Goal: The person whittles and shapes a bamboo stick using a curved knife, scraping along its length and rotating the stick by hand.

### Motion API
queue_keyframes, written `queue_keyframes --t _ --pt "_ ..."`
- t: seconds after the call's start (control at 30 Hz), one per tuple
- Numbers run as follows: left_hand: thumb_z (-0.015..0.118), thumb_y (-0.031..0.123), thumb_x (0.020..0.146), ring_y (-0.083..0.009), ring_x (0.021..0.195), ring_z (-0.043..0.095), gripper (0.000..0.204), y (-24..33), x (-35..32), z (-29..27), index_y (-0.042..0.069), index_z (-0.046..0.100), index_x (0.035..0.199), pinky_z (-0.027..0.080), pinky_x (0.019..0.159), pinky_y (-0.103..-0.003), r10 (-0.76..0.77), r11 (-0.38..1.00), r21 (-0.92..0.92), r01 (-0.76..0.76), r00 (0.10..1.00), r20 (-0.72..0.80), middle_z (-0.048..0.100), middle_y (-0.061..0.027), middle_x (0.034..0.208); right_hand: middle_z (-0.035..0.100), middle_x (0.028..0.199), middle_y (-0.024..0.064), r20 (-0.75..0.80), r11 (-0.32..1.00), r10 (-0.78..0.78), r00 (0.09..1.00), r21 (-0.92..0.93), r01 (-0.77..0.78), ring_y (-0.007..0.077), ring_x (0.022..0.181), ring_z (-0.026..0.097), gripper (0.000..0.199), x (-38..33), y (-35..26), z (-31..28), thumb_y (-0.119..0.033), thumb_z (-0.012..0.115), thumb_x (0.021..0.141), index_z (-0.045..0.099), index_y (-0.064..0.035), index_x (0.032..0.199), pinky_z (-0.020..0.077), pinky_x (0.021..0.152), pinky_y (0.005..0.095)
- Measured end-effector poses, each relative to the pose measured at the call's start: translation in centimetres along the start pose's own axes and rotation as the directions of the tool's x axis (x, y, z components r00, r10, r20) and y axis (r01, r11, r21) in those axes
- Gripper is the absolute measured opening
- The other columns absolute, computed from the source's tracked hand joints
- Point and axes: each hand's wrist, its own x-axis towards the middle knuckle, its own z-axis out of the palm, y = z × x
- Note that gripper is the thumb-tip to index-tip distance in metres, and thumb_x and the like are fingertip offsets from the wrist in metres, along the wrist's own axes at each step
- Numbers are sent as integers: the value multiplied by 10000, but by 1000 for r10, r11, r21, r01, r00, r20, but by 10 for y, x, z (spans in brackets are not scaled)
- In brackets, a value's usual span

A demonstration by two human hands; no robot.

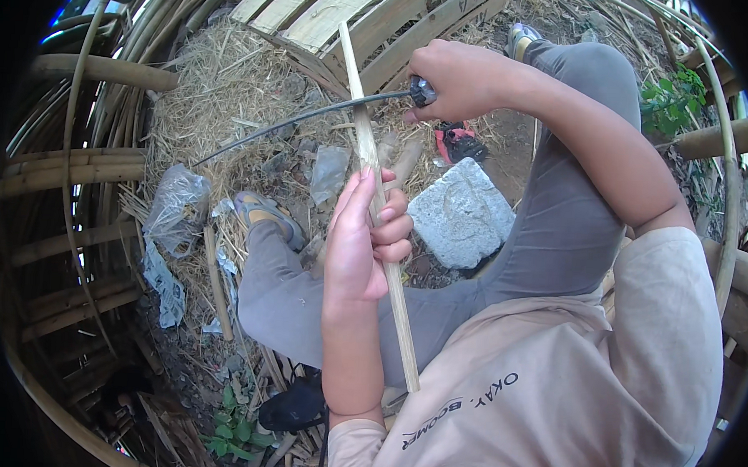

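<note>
My left hand [363, 229] is closed around the middle of a long, pale bamboo stick [399, 322]. The stick runs from near my shirt up toward the wooden crate, its far end narrower. In my right hand [460, 77] is the dark, wrapped handle of a long knife [287, 124]. Its thin, slightly curved blade points left and shows nearly edge-on. Beyond my left fingers the blade crosses the stick, apparently touching it. A dark patch marks the stick just below that crossing.
A slatted wooden crate [316, 22] stands at the far side. Between my bent legs lies a grey stone block [464, 214]. Straw [205, 92] and clear plastic bags [179, 208] litter the ground. Bamboo poles [84, 171] line the left; a black bag-like item [293, 408] lies below.
</note>
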Motion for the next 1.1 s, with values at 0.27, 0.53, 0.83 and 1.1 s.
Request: queue_keyframes --t 0.27,0.53,0.83,1.1 --pt "413 296 1097 -20 511 227 294 6 -7 -1 31 500 1190 146 388 -171 -19 977 -210 37 996 91 373 15 754 708 870 237 26 1000 10 1000 -2 -10 396 883 701 427 -1 -8 -7 -360 797 799 695 51 858 563 787 455" --pt "415 299 1095 -19 515 227 298 6 -7 -5 24 498 1176 152 381 -172 -20 975 -217 40 995 94 383 17 773 706 859 219 35 999 -45 998 -22 46 391 880 699 450 -1 -10 -6 -390 808 792 689 34 882 562 786 452" --pt "422 314 1096 -15 506 216 296 12 -5 -9 32 502 1140 131 370 -173 -51 972 -225 66 996 72 364 34 743 659 731 217 23 999 11 1000 36 -12 371 770 687 496 0 -18 4 -414 809 796 662 60 795 550 706 443" --pt "396 290 1111 -17 501 207 274 9 -1 -25 42 506 1151 137 374 -181 -95 916 -371 154 980 173 347 46 735 667 633 120 309 884 -6 951 446 -139 220 558 680 391 0 -29 19 -304 774 849 661 54 739 537 568 347"
